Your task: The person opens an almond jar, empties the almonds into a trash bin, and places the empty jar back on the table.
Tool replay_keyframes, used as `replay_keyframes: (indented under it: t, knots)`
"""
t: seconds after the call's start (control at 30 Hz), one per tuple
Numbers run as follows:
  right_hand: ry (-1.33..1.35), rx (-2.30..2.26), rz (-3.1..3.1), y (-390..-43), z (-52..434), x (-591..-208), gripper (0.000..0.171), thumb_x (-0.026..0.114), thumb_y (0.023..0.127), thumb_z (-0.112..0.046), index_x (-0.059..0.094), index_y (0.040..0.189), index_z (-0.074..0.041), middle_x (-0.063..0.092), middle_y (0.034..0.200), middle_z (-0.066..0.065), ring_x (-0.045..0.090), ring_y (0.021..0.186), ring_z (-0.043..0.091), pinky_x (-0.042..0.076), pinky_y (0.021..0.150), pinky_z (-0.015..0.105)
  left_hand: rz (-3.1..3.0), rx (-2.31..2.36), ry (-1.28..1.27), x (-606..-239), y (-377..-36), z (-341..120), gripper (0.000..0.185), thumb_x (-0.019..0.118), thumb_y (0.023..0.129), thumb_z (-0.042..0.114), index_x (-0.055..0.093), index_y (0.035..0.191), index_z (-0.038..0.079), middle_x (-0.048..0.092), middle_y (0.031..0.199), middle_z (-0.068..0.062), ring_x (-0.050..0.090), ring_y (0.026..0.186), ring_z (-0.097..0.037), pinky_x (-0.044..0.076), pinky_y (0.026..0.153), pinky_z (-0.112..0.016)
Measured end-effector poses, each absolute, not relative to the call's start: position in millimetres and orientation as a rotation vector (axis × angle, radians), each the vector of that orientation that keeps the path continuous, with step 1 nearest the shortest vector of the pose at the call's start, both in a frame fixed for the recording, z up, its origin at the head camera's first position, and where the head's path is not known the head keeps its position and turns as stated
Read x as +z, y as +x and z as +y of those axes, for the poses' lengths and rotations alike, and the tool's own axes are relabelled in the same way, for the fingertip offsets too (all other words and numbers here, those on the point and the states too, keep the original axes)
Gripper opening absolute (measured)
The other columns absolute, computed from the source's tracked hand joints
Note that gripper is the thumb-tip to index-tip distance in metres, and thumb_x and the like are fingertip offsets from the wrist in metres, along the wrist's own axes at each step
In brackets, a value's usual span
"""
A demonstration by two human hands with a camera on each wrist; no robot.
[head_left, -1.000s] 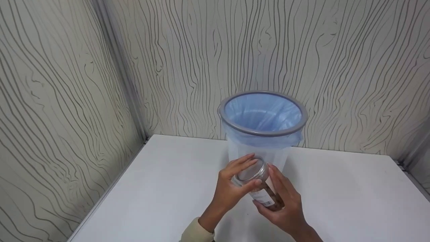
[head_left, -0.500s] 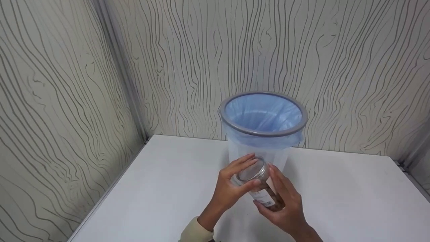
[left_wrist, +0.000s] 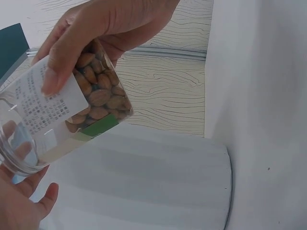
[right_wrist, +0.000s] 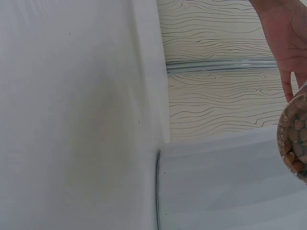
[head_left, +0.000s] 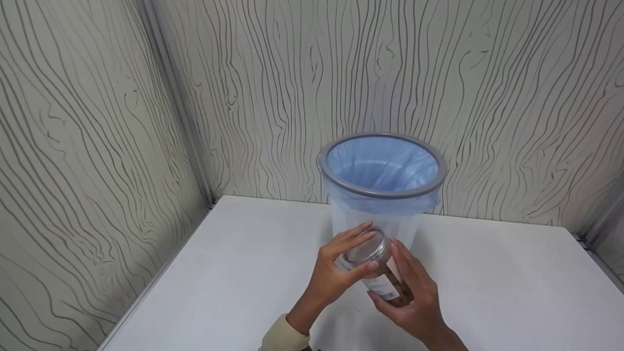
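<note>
A clear jar of almonds (head_left: pixel 382 285) is held tilted in front of the bin in the head view, its round rim end up and to the left. My right hand (head_left: pixel 420 300) grips the jar body from the right side. The left hand (head_left: pixel 329 275) spans the rim end, thumb on the near side and fingers across the far side. Brown almonds show through the wall in the left wrist view, beside a white printed label (left_wrist: pixel 48 103) and a green band. Only the jar's base end appears at the right edge of the right wrist view.
Directly behind the hands stands a translucent bin (head_left: pixel 382 192) with a grey rim and a blue liner. It rests on a white table (head_left: pixel 234 273). Wood-patterned walls (head_left: pixel 273 97) close off the back and left. A dark green corner (left_wrist: pixel 12 48) shows in the left wrist view.
Both hands keep their hold on the jar in nearly the same position. The fingers on the left hand shift only very slightly at the rim.
</note>
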State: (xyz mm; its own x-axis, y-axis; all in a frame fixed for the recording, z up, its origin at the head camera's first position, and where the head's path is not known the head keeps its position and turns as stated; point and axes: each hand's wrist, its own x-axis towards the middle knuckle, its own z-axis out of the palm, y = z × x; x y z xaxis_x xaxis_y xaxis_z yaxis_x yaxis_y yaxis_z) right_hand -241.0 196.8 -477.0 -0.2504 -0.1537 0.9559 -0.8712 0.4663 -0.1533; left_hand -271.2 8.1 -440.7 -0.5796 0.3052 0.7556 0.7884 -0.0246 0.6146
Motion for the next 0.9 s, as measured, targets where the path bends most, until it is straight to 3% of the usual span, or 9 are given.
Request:
replay_keyframes:
  t: [0.6,0.9]
  knots:
    - [0.880,0.882,-1.720,-241.8,197.9,-479.0,0.082,0.083,0.083,-0.039,0.052,0.136,0.016,0.055,0.137,0.033,0.054,0.134,0.023,0.040,0.109,0.027,-1.911,-1.648,-1.013,-439.4,-266.5,12.5,0.044,0.077,0.091,0.026,0.068,0.135,0.021,0.058,0.146,0.002,0.051,0.136,-0.020,0.046,0.105,-0.049]
    - [0.873,0.862,-1.712,-243.1,198.1,-480.8,0.082,0.083,0.083,-0.041,0.053,0.135,0.016,0.056,0.136,0.033,0.054,0.134,0.023,0.041,0.108,0.028,-1.914,-1.654,-0.971,-438.3,-263.1,15.1,0.044,0.078,0.091,0.027,0.069,0.133,0.019,0.059,0.145,0.000,0.053,0.133,-0.019,0.048,0.102,-0.047]
